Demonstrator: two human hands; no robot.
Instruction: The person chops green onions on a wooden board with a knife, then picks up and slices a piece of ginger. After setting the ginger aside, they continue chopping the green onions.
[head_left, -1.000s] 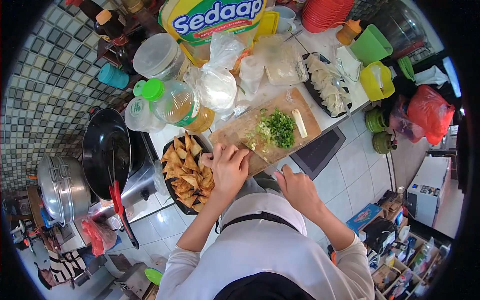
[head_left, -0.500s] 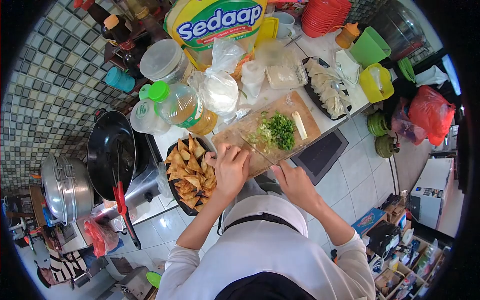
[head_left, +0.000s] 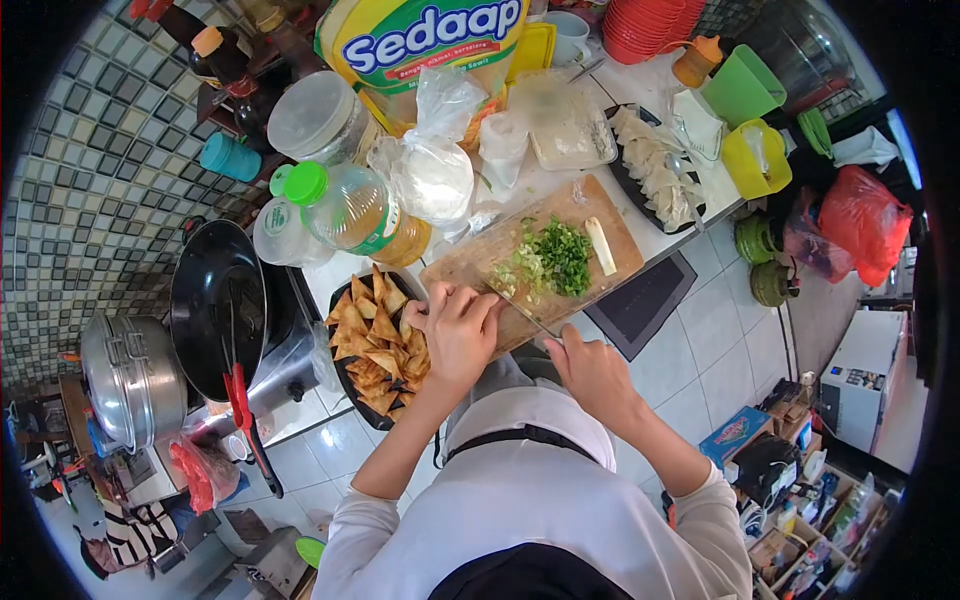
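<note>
A wooden cutting board (head_left: 612, 215) lies tilted across the counter edge. Chopped green onion (head_left: 562, 258) is heaped on it, paler pieces on the left. To the right of the heap is a white stalk piece (head_left: 600, 246). My right hand (head_left: 590, 368) is closed round the handle of a knife (head_left: 524, 311), whose thin blade points up and left over the board. My left hand (head_left: 460, 330) rests at the board's left end, fingers curled by the knife tip; what is under them is hidden. Beside it, a black tray (head_left: 340, 384) holds fried folded pastries (head_left: 375, 340).
An oil bottle (head_left: 350, 208), a bag of white powder (head_left: 435, 180) and a clear container (head_left: 570, 135) stand behind the board. A black plate of uncooked dumplings (head_left: 650, 170) is at the right. A black wok (head_left: 215, 310) and a steamer pot (head_left: 130, 380) are at the left.
The view has shifted slightly. Both hands keep nearly the same place at the board, and the knife remains in my right hand.
</note>
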